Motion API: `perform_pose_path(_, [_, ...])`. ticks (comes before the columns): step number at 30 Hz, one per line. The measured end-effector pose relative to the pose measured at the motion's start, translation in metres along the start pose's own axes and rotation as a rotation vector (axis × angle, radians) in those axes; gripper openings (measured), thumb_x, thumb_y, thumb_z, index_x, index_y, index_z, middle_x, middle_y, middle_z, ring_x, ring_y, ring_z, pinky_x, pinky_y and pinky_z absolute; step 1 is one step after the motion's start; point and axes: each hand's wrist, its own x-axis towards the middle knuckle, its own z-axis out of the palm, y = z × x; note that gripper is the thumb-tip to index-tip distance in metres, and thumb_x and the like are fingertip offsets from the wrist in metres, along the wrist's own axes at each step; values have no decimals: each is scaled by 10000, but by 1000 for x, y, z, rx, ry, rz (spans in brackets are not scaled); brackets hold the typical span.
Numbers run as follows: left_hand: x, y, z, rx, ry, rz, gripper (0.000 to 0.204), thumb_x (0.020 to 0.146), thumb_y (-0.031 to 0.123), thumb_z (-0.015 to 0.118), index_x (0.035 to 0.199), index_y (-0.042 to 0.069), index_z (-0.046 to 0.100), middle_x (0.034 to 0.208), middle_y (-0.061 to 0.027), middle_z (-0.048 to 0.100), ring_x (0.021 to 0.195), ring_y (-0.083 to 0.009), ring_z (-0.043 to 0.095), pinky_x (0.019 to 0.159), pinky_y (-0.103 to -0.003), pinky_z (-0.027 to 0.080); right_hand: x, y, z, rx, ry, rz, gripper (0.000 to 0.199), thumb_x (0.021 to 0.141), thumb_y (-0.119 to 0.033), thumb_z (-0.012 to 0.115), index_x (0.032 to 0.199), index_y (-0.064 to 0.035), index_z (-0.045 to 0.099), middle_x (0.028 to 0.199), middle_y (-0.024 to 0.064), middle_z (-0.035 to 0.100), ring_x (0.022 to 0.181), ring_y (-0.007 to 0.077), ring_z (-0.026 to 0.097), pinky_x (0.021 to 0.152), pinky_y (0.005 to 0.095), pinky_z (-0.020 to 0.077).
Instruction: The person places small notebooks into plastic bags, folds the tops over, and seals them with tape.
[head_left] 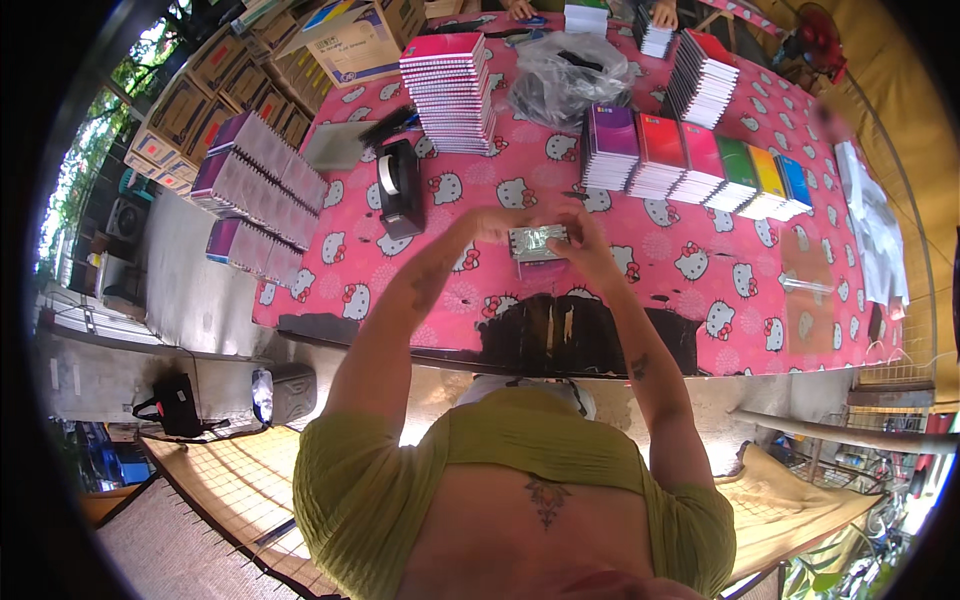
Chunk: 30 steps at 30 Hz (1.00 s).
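Both of my hands hold a small pack of notebooks wrapped in clear plastic (538, 242) just above the pink patterned tablecloth (700, 290). My left hand (497, 224) grips its left end and my right hand (583, 240) grips its right end. A black tape dispenser (399, 188) stands on the table to the left of my hands. Behind my hands runs a row of notebook stacks in purple, red, pink, green, yellow and blue (695, 162).
A tall stack of pink-covered notebooks (450, 90) and a crumpled clear plastic bag (565, 75) lie at the back. Purple notebook stacks (258, 180) sit at the table's left edge, with cardboard boxes (240, 85) beyond. Another person's hands (660, 14) work at the far side.
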Motion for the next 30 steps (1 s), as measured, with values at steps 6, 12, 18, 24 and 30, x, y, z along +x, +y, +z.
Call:
perform_pose_path(6, [-111, -33, 97, -228, 569, 367, 719, 758, 266, 840, 1350, 43, 497, 1252, -107, 563, 1191, -254, 522, 996, -390, 446, -43, 22, 18, -61, 100, -20, 752, 838, -218, 777, 1440, -23, 371, 1338, 112, 505, 1253, 237, 485, 1073, 364, 366])
perform_pose_path(12, [-188, 45, 134, 432, 988, 425, 695, 705, 210, 877, 1280, 14, 539, 1197, -153, 578, 1149, -284, 565, 963, -388, 472, -23, 6, 45, -92, -141, -65, 803, 818, -336, 800, 1430, -15, 390, 1337, 118, 513, 1261, 244, 490, 1056, 373, 386])
perform_pose_path(18, [-377, 88, 47, 85, 1882, 633, 484, 870, 227, 741, 1214, -22, 511, 947, -101, 659, 780, -128, 637, 645, -262, 503, -33, 57, 60, -501, -122, -55, 493, 870, -270, 714, 1286, -55, 562, 1305, 153, 538, 1242, 321, 500, 1016, 438, 412])
perform_pose_path(24, [-537, 49, -85, -159, 2225, 275, 665, 814, 527, 733, 960, -110, 605, 851, -192, 661, 674, -259, 691, 631, -363, 626, -51, 61, 88, -917, -115, -272, 299, 839, -120, 680, 1134, -84, 642, 1210, 146, 580, 1136, 363, 547, 971, 472, 429])
perform_pose_path(30, [-537, 25, -154, 420, 1991, -591, 855, 870, 788, 369, 795, 7, 708, 717, -165, 685, 739, -278, 709, 761, -405, 518, -59, 64, 85, -863, 23, -259, 233, 825, -90, 675, 1056, -67, 673, 1146, 145, 617, 1083, 356, 583, 917, 467, 460])
